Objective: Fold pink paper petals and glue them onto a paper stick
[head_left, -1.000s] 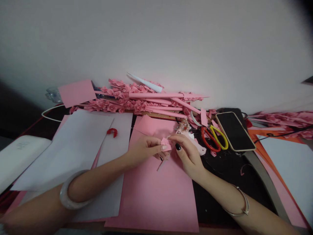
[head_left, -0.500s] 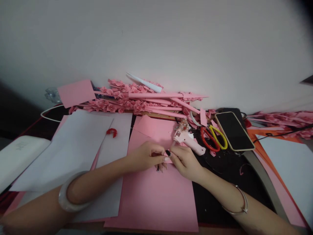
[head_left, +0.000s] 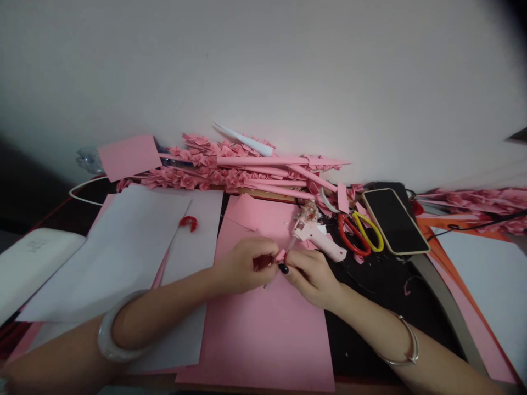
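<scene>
My left hand and my right hand meet over a sheet of pink paper. Between their fingertips is a small folded piece of pink paper, pinched from both sides and mostly covered by the fingers. Just beyond my right hand lies a pale pink glue gun, its nozzle pointing toward the fingers. Scissors with red and yellow handles rest to the right of the glue gun.
White sheets cover the left side, with a red-handled tool on them. Bundles of pink paper flowers lie along the wall. A phone sits at right, by more coloured paper. A white box-like device is far left.
The fingers have shifted around the small paper piece, and its folded top now shows above the fingertips. My left fingers, which stretched below it, have curled in.
</scene>
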Demonstrator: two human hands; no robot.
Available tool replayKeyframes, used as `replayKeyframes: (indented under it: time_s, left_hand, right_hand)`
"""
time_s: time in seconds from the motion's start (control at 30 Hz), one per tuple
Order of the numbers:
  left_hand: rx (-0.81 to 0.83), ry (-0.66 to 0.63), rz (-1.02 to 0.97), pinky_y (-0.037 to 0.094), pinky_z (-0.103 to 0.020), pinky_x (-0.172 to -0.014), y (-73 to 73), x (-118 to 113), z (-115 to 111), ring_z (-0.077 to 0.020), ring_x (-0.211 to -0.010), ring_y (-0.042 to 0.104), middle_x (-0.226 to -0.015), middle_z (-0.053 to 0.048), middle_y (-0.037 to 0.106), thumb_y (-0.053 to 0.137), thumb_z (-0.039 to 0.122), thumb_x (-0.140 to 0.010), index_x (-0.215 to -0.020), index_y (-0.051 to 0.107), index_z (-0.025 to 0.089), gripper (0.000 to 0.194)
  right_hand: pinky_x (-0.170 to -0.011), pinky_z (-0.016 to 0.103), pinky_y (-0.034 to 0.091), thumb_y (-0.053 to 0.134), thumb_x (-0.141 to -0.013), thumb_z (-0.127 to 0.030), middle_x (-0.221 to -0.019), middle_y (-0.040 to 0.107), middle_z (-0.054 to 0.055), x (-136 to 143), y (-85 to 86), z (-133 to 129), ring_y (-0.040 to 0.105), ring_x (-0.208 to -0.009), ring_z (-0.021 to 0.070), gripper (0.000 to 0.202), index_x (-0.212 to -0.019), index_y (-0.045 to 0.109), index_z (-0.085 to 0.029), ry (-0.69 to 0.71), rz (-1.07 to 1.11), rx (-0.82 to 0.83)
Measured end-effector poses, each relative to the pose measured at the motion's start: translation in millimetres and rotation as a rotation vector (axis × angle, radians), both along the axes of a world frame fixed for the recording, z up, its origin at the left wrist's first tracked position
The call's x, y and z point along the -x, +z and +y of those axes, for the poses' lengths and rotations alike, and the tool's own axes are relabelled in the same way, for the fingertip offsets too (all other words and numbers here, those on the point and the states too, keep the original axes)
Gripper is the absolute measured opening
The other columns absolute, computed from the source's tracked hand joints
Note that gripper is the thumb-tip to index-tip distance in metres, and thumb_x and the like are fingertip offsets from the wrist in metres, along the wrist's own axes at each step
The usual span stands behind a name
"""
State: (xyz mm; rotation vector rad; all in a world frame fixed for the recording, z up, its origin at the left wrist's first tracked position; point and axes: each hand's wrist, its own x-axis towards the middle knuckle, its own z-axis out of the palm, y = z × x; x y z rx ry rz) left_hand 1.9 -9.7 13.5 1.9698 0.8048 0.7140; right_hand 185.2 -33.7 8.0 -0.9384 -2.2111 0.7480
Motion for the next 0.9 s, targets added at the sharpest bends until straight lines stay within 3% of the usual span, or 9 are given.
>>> replayKeyframes:
  time_s: [0.17, 0.27, 0.43, 0.53, 0.63, 0.77, 0.9]
  left_hand:
    - [-0.018, -0.124, 0.007, 0.032, -0.020, -0.048, -4.7, 1, -3, -0.0077, -0.051, 0.039, -0.058, 0.005, 0.044, 0.055, 0.013, -0.066, -0.065, 0.047, 0.018, 0.010]
    - [0.016, -0.150, 0.008, 0.034, -0.019, -0.049, -2.9, 0, -3, -0.0077, -0.052, 0.043, -0.060, 0.004, 0.047, 0.059, 0.018, -0.070, -0.069, 0.050, 0.017, 0.009]
    - [0.164, 0.020, -0.064, 0.036, -0.017, -0.047, -1.2, 0, -1, -0.0061, -0.050, 0.043, -0.062, 0.003, 0.051, 0.058, 0.024, -0.077, -0.072, 0.051, 0.017, 0.011]
    - [0.322, 0.137, -0.175, 0.039, -0.016, -0.046, -2.7, 0, 3, -0.0046, -0.051, 0.047, -0.080, 0.001, 0.058, 0.061, 0.026, -0.076, -0.087, 0.051, 0.017, 0.018]
    - [0.455, 0.102, -0.245, 0.047, -0.019, -0.052, -5.2, 0, 6, -0.0074, -0.060, 0.057, -0.098, -0.005, 0.062, 0.062, 0.029, -0.076, -0.104, 0.054, 0.018, 0.030]
    - [0.529, 0.025, -0.213, 0.051, -0.022, -0.064, -9.5, 0, 8, -0.0121, -0.068, 0.063, -0.072, -0.003, 0.067, 0.056, 0.031, -0.082, -0.082, 0.067, 0.013, 0.021]
    - [0.550, 0.052, -0.246, 0.052, -0.021, -0.063, -11.0, 0, 8, -0.0116, -0.067, 0.064, -0.073, -0.003, 0.069, 0.059, 0.030, -0.081, -0.092, 0.069, 0.015, 0.021]
  right_hand:
    - [-0.046, 0.023, 0.027, 0.050, -0.084, -0.026, -0.052, 0.036, -0.005, 0, -3.2, 0, 0.033, -0.046, 0.0094, 0.027, -0.059, 0.041, -0.020, 0.012, 0.015, 0.016]
    - [-0.045, 0.023, 0.026, 0.046, -0.085, -0.023, -0.049, 0.034, -0.006, 0, -2.1, 0, 0.033, -0.044, 0.0090, 0.030, -0.056, 0.040, -0.020, -0.013, 0.030, 0.022]
    - [-0.047, 0.024, 0.029, 0.034, -0.092, -0.022, -0.052, 0.037, -0.004, 0, 1.7, 1, 0.035, -0.046, 0.0105, 0.031, -0.063, 0.044, -0.019, -0.103, 0.068, 0.033]
    - [-0.048, 0.024, 0.031, 0.033, -0.094, -0.026, -0.054, 0.041, -0.003, 0, 1.6, 1, 0.038, -0.048, 0.0110, 0.033, -0.064, 0.045, -0.019, -0.129, 0.076, 0.057]
    - [-0.048, 0.024, 0.032, 0.034, -0.094, -0.026, -0.054, 0.042, -0.003, 0, -0.2, 1, 0.039, -0.047, 0.0107, 0.032, -0.067, 0.050, -0.018, -0.106, 0.081, 0.063]
    - [-0.048, 0.023, 0.033, 0.037, -0.094, -0.024, -0.052, 0.043, -0.004, 0, -2.1, 2, 0.039, -0.045, 0.0098, 0.032, -0.067, 0.053, -0.017, -0.140, 0.056, 0.066]
    - [-0.048, 0.023, 0.033, 0.038, -0.093, -0.023, -0.051, 0.043, -0.004, 0, -1.0, 3, 0.038, -0.044, 0.0094, 0.033, -0.065, 0.053, -0.017, -0.150, 0.049, 0.066]
